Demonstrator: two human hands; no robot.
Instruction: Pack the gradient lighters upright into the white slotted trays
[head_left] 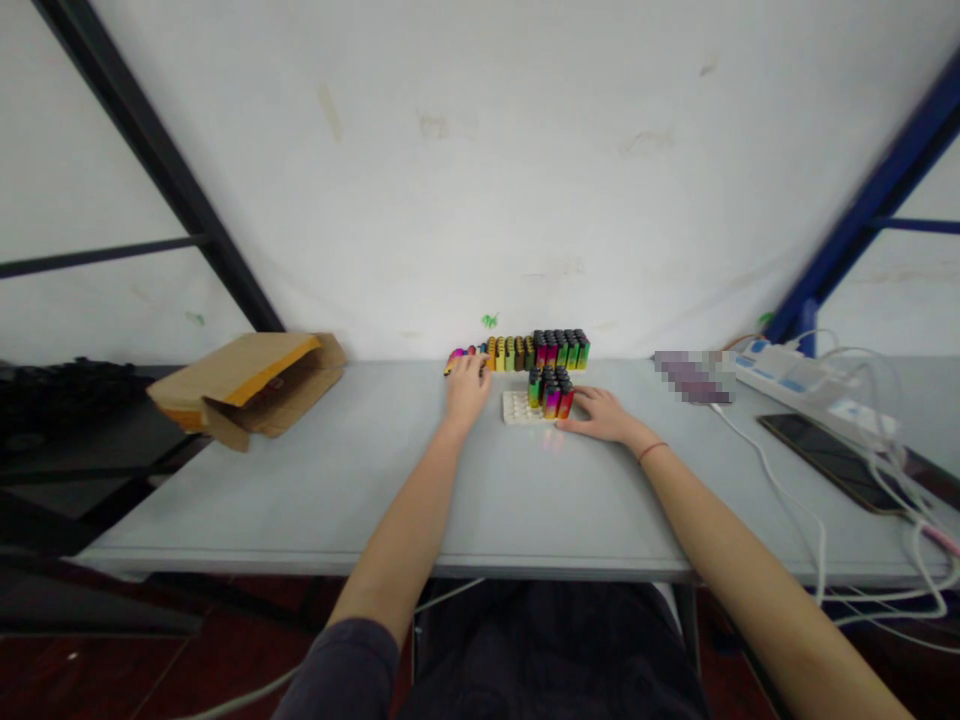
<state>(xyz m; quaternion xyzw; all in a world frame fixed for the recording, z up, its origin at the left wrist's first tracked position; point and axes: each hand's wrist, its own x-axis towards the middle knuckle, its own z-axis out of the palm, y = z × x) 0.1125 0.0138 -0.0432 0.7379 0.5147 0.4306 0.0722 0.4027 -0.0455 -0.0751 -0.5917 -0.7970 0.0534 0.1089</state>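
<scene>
Head view, and here we go: the left hand (466, 392) is down, fingers spread over the low end of a row of black-topped rainbow lighters (538, 351), and I can't tell if it's gripping anything. They stand upright, long axes vertical, along the table's far edge. A white holed tray (521, 408) carries an upright cluster (550, 393), the open right hand (600, 415) just touching its side. Grey table (375, 500), cardboard box (247, 390) left, power strip (795, 380) and phone (825, 460) right, white wall (480, 180) behind.
</scene>
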